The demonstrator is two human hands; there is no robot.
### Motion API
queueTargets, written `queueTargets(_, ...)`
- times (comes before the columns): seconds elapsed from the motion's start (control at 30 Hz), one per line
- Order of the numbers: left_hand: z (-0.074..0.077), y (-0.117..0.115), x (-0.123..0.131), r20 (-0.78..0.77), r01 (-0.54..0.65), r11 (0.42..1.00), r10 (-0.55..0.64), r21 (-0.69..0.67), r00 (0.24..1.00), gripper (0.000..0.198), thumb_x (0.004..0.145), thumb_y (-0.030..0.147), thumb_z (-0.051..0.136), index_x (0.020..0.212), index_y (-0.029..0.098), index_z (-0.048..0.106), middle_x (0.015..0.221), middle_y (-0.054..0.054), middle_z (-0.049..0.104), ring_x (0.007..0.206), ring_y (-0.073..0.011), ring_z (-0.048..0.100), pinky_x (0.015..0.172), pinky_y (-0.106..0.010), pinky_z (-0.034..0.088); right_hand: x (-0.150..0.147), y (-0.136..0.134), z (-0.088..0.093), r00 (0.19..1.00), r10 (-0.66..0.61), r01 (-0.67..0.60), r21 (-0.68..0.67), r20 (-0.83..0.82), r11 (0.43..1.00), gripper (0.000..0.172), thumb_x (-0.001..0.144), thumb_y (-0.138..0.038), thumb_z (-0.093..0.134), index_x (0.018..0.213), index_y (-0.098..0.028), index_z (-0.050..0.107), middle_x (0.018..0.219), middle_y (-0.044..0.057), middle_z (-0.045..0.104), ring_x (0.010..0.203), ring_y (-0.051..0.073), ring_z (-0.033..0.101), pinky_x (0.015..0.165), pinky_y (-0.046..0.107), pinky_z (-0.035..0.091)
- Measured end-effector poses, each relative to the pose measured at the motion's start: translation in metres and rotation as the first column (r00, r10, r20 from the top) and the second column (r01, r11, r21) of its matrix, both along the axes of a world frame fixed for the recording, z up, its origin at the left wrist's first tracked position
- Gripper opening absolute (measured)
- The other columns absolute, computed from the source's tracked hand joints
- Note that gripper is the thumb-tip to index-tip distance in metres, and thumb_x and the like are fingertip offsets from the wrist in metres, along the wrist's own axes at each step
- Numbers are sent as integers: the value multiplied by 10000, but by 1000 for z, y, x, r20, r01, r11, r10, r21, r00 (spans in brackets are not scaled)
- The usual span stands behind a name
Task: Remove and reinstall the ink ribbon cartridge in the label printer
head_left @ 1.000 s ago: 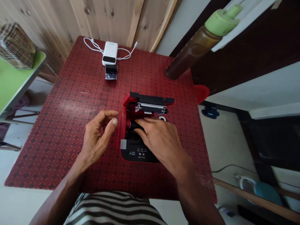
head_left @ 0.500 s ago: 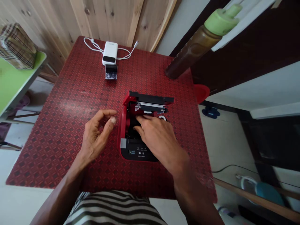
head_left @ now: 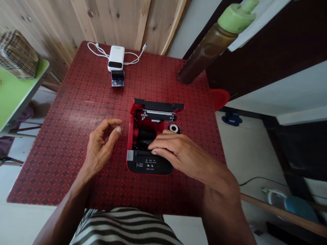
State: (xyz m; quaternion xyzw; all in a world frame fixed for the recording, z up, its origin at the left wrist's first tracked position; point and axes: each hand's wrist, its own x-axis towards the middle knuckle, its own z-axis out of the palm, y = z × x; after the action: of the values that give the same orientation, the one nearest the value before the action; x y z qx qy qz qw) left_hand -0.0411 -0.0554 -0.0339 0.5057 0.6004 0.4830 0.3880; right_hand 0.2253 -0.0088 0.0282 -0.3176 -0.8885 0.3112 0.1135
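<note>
A red and black device (head_left: 150,165) with its lid (head_left: 158,105) raised stands on the red patterned table (head_left: 76,136). Inside its compartment lies a black roll (head_left: 146,137). My right hand (head_left: 176,148) rests over the compartment's right side, its fingertips at the roll's lower right and the front panel's edge; whether they grip anything is hidden. Just beyond that hand, a black roll with a white core (head_left: 174,128) sits at the device's right side. My left hand (head_left: 103,144) hovers left of the device, fingers curled and apart from the thumb, holding nothing.
A white power bank (head_left: 116,58) with a white cable lies at the back, a small black roll (head_left: 118,78) in front of it. At the back right stands a tall brown bottle with a green cap (head_left: 208,51). A green table (head_left: 15,92) bearing a checked bag (head_left: 19,54) is at left.
My right hand has drawn back toward the front right of the compartment, uncovering the black roll inside. My left hand keeps nearly the same pose. The view has shifted slightly.
</note>
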Motion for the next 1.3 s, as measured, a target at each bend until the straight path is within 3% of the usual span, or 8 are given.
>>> queueTargets(0.13,-2,0,0,-8,-13,1000,13,-4,1000,360,1058,570,767,1181,238,828,987,-44,819,848,-202,704,802,-348,526,0,5,1,1000,-8,8,0,-30,1000,247,1118,-85,691,931,-202,800,900,-13,808,845,154,748,838,297,573)
queueTargets(0.3,-7,5,2,12,-32,999,32,12,999,403,1061,596,758,1236,237,815,1097,-77,846,983,-247,769,910,-388,594,-2,-6,-2,976,-128,154,146,-177,977,173,1112,-78,692,1040,-167,822,988,27,817,851,152,775,800,283,604)
queueTargets(0.53,9,46,20,86,0,990,-12,143,996,622,1143,756,494,1401,283,805,1439,-119,799,1349,-343,724,1133,-519,576,-6,-39,-10,932,-214,310,332,-294,891,136,1116,-77,690,1079,-137,806,960,52,810,863,147,790,844,256,640)
queueTargets(0.67,20,62,32,188,42,985,-73,165,979,611,1143,756,504,1058,281,879,1209,-93,865,1246,-340,768,1100,-514,577,-2,-54,-9,923,-257,358,392,-287,848,126,1123,-91,696,1075,-164,787,963,47,828,853,153,796,831,284,645)
queueTargets(0.8,22,50,34,145,35,989,-56,141,988,452,1096,680,663,899,308,828,1167,-48,859,1441,-337,698,1274,-520,509,2,-64,-5,936,-271,344,426,-224,837,181,1137,-79,653,1079,-189,785,965,36,852,832,156,796,809,312,653)
queueTargets(0.9,21,31,29,118,52,997,-59,60,991,290,1051,581,761,1112,311,846,1327,-54,833,1462,-338,685,1280,-531,521,2,-70,-8,932,-301,362,455,-204,814,232,1136,-63,622,1112,-207,801,968,33,857,819,160,789,793,327,658)
queueTargets(1.03,13,12,19,205,115,993,-105,-38,973,543,962,505,886,1446,304,742,1522,-93,764,1470,-333,685,1254,-519,550,-1,-77,-16,922,-314,387,493,-228,779,234,1123,-50,637,1120,-209,808,891,26,813,777,161,753,745,317,643)
queueTargets(1.3,3,3,19,263,213,977,-208,11,942,644,970,413,886,1546,286,626,1589,-137,716,1518,-315,671,1267,-504,557,-4,-84,-20,925,-311,380,521,-218,765,168,1110,-42,668,1122,-162,786,890,42,807,751,167,719,732,334,622)
